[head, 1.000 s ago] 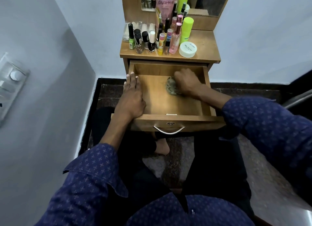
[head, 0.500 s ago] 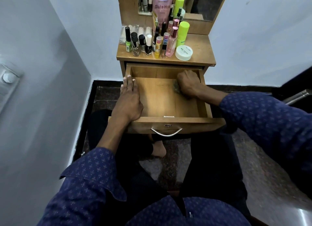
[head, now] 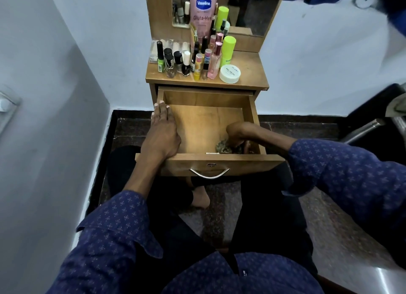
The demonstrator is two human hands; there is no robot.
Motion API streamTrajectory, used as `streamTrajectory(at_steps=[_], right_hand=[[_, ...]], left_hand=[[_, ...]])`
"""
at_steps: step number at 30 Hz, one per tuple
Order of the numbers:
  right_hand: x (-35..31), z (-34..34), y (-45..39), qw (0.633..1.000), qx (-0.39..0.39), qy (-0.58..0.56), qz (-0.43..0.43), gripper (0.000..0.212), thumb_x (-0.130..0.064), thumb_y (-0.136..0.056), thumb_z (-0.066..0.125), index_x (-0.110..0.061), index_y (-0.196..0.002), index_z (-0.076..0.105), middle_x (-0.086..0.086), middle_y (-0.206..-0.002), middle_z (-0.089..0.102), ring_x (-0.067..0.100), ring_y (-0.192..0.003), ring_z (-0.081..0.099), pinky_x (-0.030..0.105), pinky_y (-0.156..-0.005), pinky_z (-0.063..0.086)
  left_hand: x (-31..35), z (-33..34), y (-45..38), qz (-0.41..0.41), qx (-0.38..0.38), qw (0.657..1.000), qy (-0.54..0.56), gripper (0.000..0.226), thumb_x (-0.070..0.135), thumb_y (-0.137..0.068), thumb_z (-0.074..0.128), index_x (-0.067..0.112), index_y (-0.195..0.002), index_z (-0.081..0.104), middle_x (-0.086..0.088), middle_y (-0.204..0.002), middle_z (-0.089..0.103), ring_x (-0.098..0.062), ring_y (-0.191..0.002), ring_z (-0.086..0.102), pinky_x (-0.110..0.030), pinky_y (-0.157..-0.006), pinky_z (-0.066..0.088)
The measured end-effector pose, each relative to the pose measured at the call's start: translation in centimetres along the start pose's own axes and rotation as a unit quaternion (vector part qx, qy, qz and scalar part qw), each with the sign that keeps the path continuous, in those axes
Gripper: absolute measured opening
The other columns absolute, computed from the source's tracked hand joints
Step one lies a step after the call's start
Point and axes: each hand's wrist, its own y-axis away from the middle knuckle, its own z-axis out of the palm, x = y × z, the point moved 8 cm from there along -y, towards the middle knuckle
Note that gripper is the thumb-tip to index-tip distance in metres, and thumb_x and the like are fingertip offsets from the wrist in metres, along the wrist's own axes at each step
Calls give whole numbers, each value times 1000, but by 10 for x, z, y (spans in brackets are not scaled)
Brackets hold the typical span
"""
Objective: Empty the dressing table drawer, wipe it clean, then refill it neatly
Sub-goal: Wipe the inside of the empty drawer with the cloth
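The wooden drawer (head: 204,126) stands pulled out from the dressing table (head: 250,73), its floor bare except at the near right corner. There, at about 5 o'clock of the drawer's floor, the right hand (head: 238,132) reaches down with its wrist bent and its fingers curled over a crumpled greenish-brown cloth (head: 226,148), which lies against the inside of the drawer's front panel; the fingertips are hidden behind the cloth and the panel, so how tightly they hold cannot be told. The left hand (head: 161,133) lies flat along the drawer's left wall at 9 o'clock, its fingers straight and held together, pointing toward the far corner at 11 o'clock, its heel near the front panel. A curved metal handle (head: 209,174) hangs on the outside of the front panel, with a small keyhole just above it. On the tabletop at 12 o'clock stands a crowd of small bottles (head: 186,62), nail polishes among them, with a tall lime-green bottle (head: 228,51) toward the right and a round white jar (head: 230,73) just in front of it. Behind them a pink Vaseline tube (head: 203,12) leans against the mirror (head: 254,10). Both forearms come out of dark blue patterned sleeves (head: 342,175).
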Motion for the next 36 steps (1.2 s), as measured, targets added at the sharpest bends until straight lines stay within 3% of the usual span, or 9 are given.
streamTrajectory(at_steps=[5, 8, 11, 15, 19, 23, 28, 32, 36], right_hand=[[-102, -13, 19, 984, 105, -55, -132, 22, -16, -92, 77, -11, -80, 59, 3, -83, 67, 14, -64, 63, 20, -51, 50], [-155, -13, 18, 968, 134, -101, -186, 18, -2, -88, 75, -9, -81, 59, 6, -78, 66, 12, -49, 63, 15, -37, 42], [-141, -12, 18, 968, 133, -120, -177, 21, -10, -83, 83, -8, -84, 63, 6, -87, 73, 15, -62, 72, 24, -54, 55], [-50, -21, 14, 974, 149, -131, -109, 22, -18, -92, 78, -11, -92, 57, 8, -92, 66, 19, -75, 71, 25, -55, 56], [14, -67, 11, 946, 319, -38, -48, 15, -22, -99, 69, -8, -102, 64, 9, -101, 65, 19, -87, 59, 31, -73, 47], [-17, -71, -5, 913, 406, 9, -26, 19, -21, -102, 61, -4, -103, 70, 13, -103, 68, 26, -92, 66, 37, -80, 57], [-53, -79, -1, 895, 442, -5, -53, 19, -25, -102, 61, -8, -96, 67, 8, -92, 68, 21, -77, 62, 33, -67, 49], [-151, -67, 9, 876, 441, 28, -194, 21, -17, -101, 56, -8, -112, 71, 13, -117, 70, 32, -108, 66, 43, -80, 56], [-181, -69, 9, 870, 432, 47, -231, 28, -20, -102, 56, -9, -124, 68, 7, -141, 59, 31, -129, 53, 46, -99, 53]], left_hand=[[1, -2, 1, -2, -5, 1000, 26, 81, 2, -100, 47, -5, -164, -2, -25, -171, -17, -36, -161, -16, -39, -130, -6], [-6, -7, -1, 7, 9, 998, 67, 70, 0, -103, 42, -3, -165, 9, -23, -174, -7, -33, -162, -10, -40, -133, 2], [-12, -9, 0, 2, 9, 996, 93, 76, -3, -98, 47, -2, -165, 12, -20, -175, -1, -31, -163, -5, -43, -133, 7], [-6, -9, 4, 6, 7, 996, 86, 82, -10, -93, 45, -1, -166, 8, -20, -174, -5, -32, -162, -8, -43, -133, 5], [-4, -7, 3, 7, 12, 998, 68, 81, -4, -98, 49, 0, -166, 5, -20, -174, -10, -32, -162, -12, -44, -133, 3], [-6, -3, 0, 6, 7, 999, 47, 84, -2, -98, 51, -3, -165, 1, -22, -173, -13, -33, -161, -14, -39, -132, -1], [-6, -4, -3, 6, 9, 999, 50, 88, -2, -96, 54, -3, -165, -1, -21, -173, -12, -32, -162, -13, -38, -132, 1], [-6, -5, 1, 4, 11, 998, 67, 90, -5, -93, 54, -2, -165, 1, -21, -174, -9, -32, -162, -10, -40, -133, 5], [-8, -10, 4, -8, 16, 997, 80, 93, -5, -93, 57, 2, -166, 0, -17, -175, -9, -28, -163, -6, -41, -133, 10]])
